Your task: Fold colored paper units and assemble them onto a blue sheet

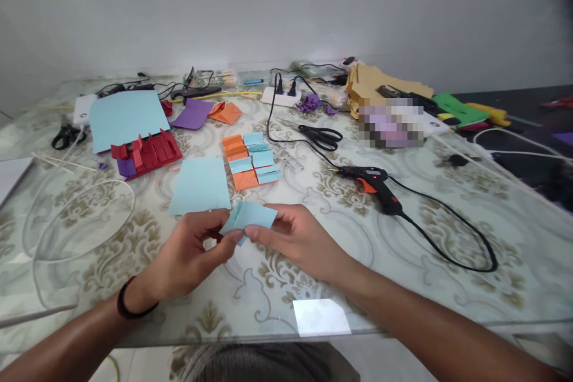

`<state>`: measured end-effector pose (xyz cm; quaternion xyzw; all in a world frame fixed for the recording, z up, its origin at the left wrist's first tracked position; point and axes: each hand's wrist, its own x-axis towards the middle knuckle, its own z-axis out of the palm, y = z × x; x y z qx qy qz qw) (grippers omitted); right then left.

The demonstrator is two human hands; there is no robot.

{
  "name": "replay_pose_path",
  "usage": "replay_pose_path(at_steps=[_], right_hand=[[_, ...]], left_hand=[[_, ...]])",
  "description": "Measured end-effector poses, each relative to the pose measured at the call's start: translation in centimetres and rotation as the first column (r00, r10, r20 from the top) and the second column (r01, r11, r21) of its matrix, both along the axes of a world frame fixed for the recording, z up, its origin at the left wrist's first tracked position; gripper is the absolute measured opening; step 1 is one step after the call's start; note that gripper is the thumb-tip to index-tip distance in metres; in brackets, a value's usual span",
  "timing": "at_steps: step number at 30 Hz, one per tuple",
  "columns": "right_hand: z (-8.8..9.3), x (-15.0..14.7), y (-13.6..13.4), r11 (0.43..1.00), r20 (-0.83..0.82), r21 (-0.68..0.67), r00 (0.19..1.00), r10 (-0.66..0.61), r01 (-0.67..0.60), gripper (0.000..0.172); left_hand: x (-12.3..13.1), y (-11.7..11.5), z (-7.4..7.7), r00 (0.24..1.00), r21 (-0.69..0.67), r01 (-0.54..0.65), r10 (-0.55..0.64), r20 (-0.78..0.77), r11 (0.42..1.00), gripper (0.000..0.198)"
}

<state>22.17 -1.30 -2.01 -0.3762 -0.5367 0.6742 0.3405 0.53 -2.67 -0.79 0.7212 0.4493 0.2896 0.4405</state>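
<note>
Bare forearms [389,304] reach over the near edge of the bench [233,322], a dark band [122,301] round the left wrist. Just in from that edge, near its middle, the left hand [192,250] and right hand [304,239] meet at a small folded blue paper [255,216], apparently lifted off the surface. Fingers [230,242] of both hands pinch it, thumbs on the near side, I'd guess to hold the layers lined up and the creases flat. Just beyond lie a plain blue sheet [201,185] and an orange-and-blue folded piece [246,180], side by side, probably for easy reach. Toward the right edge, a glue gun [373,182] rests on its side, red light showing, nozzle [333,170] aimed left but apart from the papers; if that tip is hot, the gap seems sensible. Scissors [320,136] lie farther back, handles turned toward the right edge, which would suit the right hand.
</note>
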Motion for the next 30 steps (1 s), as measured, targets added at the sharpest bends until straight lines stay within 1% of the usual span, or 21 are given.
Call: replay_pose_path(at_steps=[3,7,11,16,19,23,25,27,30], right_hand=[[0.3,0.1,0.2,1.0,-0.023,-0.014,0.999,-0.028,0.028,0.033],[0.6,0.3,0.1,0.999,-0.054,0.038,0.998,-0.03,0.032,0.032],[0.4,0.2,0.0,0.998,-0.049,0.055,0.999,0.021,-0.018,0.028],[0.0,-0.1,0.0,0.995,-0.039,0.082,0.997,0.061,-0.058,0.023],[-0.1,-0.1,0.0,0.992,-0.052,0.11,0.997,0.06,-0.054,0.02],[-0.1,0.0,0.0,0.994,-0.092,0.099,0.995,0.046,-0.037,0.019],[0.0,0.0,0.0,0.995,-0.1,0.096,0.994,0.046,-0.036,0.019],[0.2,0.1,0.1,0.993,-0.07,0.112,0.997,0.042,-0.034,0.018],[0.4,0.2,0.1,0.989,0.006,0.145,1.0,0.026,-0.026,0.017]], left_hand=[[0.0,-0.2,0.5,1.0,0.008,-0.016,0.016,-0.011,1.0,0.035],[0.0,-0.4,1.0,0.999,0.042,0.023,-0.021,-0.029,0.999,0.036],[-0.2,-0.3,0.6,0.999,0.102,0.044,-0.042,-0.026,0.994,0.031],[-0.3,-0.1,-0.1,0.997,0.09,0.072,-0.074,0.025,0.993,0.022],[-0.3,-0.2,-0.1,0.997,0.087,0.077,-0.079,0.017,0.993,0.022],[-0.3,-0.3,0.1,0.996,0.117,0.093,-0.092,-0.012,0.989,0.022],[-0.3,-0.3,0.1,0.995,0.141,0.087,-0.079,-0.056,0.986,0.027],[-0.2,-0.4,0.1,0.994,0.182,0.067,-0.05,-0.099,0.981,0.032],[-0.1,-0.5,0.0,0.991,0.268,0.04,-0.004,-0.135,0.963,0.031]])
